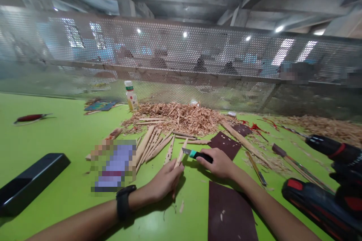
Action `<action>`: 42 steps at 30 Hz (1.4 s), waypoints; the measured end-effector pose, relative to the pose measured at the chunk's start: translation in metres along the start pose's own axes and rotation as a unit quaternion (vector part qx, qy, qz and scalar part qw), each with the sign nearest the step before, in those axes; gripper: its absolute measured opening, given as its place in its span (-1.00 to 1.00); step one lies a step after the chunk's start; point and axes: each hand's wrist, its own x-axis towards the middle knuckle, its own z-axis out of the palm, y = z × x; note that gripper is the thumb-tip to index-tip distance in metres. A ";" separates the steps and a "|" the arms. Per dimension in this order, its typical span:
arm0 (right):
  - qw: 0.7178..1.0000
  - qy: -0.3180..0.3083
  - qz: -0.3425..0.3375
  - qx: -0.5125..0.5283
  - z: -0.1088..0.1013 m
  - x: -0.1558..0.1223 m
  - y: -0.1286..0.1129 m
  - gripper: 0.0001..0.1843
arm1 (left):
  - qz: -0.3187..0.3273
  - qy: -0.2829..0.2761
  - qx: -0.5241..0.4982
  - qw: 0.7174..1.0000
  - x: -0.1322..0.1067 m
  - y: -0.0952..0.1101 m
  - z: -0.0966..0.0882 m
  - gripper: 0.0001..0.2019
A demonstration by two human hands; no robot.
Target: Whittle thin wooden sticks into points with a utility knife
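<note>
My left hand, with a black band on its wrist, is closed around a slim wooden stick that points up and away from me. In my right hand is a utility knife with a black and teal handle. Its blade lies against or very close to the stick's upper part. Just beyond my left hand lie several carved wooden sticks, some dotted with small holes or notches. Brown sandpaper is beside the knife, and another sheet lies under my right forearm.
Wood shavings are heaped against a perforated metal screen. A bottle stands at the heap's left. A cordless drill lies right; a black box-like object and red-handled tool lie left on the green table.
</note>
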 end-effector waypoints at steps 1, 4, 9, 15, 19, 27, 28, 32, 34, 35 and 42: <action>1.000 0.003 0.002 -0.002 0.000 0.000 0.000 -0.43 | 0.001 0.000 0.000 1.000 0.000 0.000 0.000 -0.70; 1.000 0.016 0.007 -0.008 -0.001 -0.001 -0.001 -0.43 | -0.002 -0.005 -0.004 1.000 0.000 0.000 0.000 -0.72; 1.000 0.021 0.005 -0.006 -0.002 -0.001 -0.001 -0.41 | -0.005 -0.007 -0.011 1.000 0.001 -0.004 -0.002 -0.71; 1.000 0.022 0.005 -0.007 -0.001 -0.001 0.000 -0.46 | -0.007 -0.008 -0.017 1.000 0.001 -0.007 -0.003 -0.70; 1.000 0.026 0.002 -0.005 0.000 -0.001 0.001 -0.45 | -0.004 -0.005 -0.005 1.000 0.002 -0.007 -0.003 -0.71; 1.000 0.013 0.007 -0.014 0.000 -0.001 0.000 -0.42 | -0.003 -0.009 -0.006 1.000 0.003 -0.008 -0.004 -0.69; 1.000 0.011 0.007 -0.015 0.000 -0.001 0.000 -0.41 | -0.004 -0.005 -0.002 1.000 0.002 -0.008 -0.003 -0.69; 1.000 0.011 0.009 -0.017 0.000 -0.001 0.001 -0.41 | -0.001 -0.007 0.014 1.000 0.000 -0.003 -0.001 -0.73; 1.000 0.009 0.009 -0.014 0.000 -0.002 0.001 -0.41 | 0.004 -0.007 0.020 1.000 0.000 -0.001 -0.001 -0.75; 1.000 0.008 0.009 -0.013 0.000 -0.002 0.001 -0.41 | 0.005 -0.007 0.023 1.000 0.000 0.000 -0.001 -0.75; 1.000 0.010 0.008 -0.014 0.000 -0.001 0.001 -0.43 | 0.006 -0.007 0.025 1.000 0.000 -0.002 -0.002 -0.74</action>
